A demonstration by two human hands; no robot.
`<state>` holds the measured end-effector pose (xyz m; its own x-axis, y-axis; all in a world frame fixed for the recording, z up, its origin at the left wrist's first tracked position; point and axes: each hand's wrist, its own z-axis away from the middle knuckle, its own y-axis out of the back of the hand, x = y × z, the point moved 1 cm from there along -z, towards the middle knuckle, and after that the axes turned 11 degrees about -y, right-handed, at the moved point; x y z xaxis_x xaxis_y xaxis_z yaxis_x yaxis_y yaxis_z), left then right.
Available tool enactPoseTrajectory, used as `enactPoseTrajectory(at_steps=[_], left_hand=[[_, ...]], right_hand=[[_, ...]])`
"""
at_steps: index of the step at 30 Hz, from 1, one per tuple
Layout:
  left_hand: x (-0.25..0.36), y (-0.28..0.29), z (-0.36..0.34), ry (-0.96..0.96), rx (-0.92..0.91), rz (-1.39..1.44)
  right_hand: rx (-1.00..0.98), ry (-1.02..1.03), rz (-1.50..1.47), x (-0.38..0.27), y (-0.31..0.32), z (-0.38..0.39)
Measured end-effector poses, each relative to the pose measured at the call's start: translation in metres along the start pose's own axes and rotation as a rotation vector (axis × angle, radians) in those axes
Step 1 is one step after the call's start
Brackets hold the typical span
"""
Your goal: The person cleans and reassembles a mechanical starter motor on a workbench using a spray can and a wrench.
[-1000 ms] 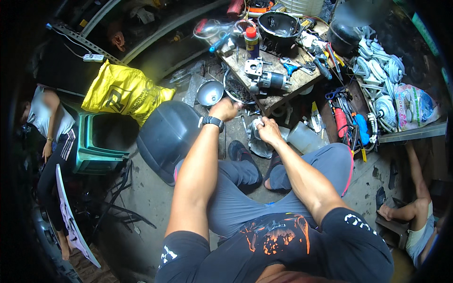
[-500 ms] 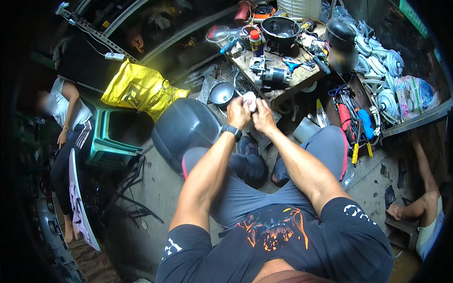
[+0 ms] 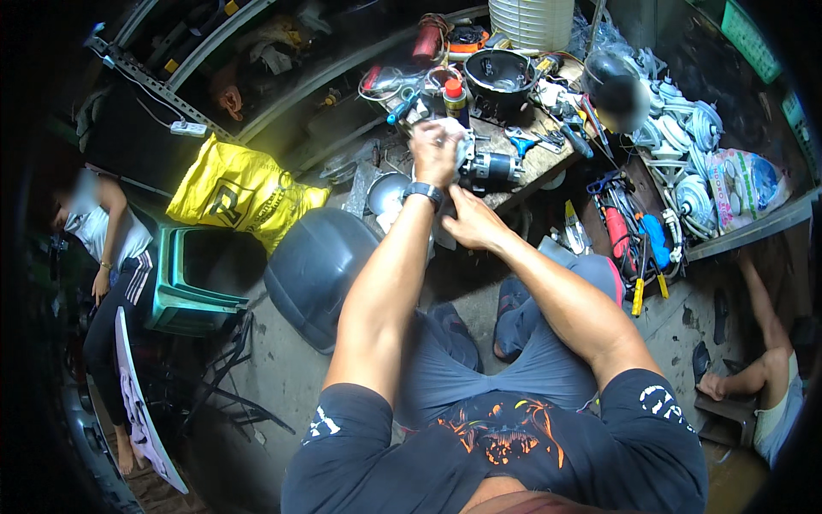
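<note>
My left hand [image 3: 434, 156], wearing a dark wristwatch [image 3: 424, 192], is at the near left edge of the cluttered workbench and somewhat blurred. It is closed on a crumpled white cloth [image 3: 449, 128], which shows beyond the fingers. Just to the right of that hand lies an electric motor [image 3: 497, 166] with a silver bracketed end. My right hand [image 3: 476, 219] is in front of the bench edge, below the motor. Its thumb stands apart from the fingers and nothing shows in it. A red-capped spray can [image 3: 454, 96] stands close behind the cloth.
A black bowl [image 3: 501, 73], pliers and cutters crowd the bench [image 3: 548, 158]. Right of it are a tool box with a red-handled tool [image 3: 616, 230] and stacked whitish fan motors [image 3: 689, 137]. A black plastic shell [image 3: 321, 278] and yellow sack [image 3: 248, 193] lie left. Two other people sit at the sides.
My hands have parted from around the white cloth. The left has moved up and forward onto the bench with it; the right has let go and dropped slightly lower.
</note>
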<state>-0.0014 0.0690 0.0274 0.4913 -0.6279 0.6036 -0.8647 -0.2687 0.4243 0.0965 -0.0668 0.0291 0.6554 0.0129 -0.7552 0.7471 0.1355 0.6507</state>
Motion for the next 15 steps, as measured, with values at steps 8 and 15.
enactPoseTrajectory(at_steps=[8, 15], left_hand=[[-0.011, -0.020, 0.024, 0.092, -0.047, 0.140], [0.007, -0.022, 0.025, 0.253, 0.163, 0.186]], right_hand=[[-0.434, -0.059, 0.437, 0.018, 0.027, 0.006], [-0.381, -0.007, 0.430, 0.028, 0.041, 0.004]])
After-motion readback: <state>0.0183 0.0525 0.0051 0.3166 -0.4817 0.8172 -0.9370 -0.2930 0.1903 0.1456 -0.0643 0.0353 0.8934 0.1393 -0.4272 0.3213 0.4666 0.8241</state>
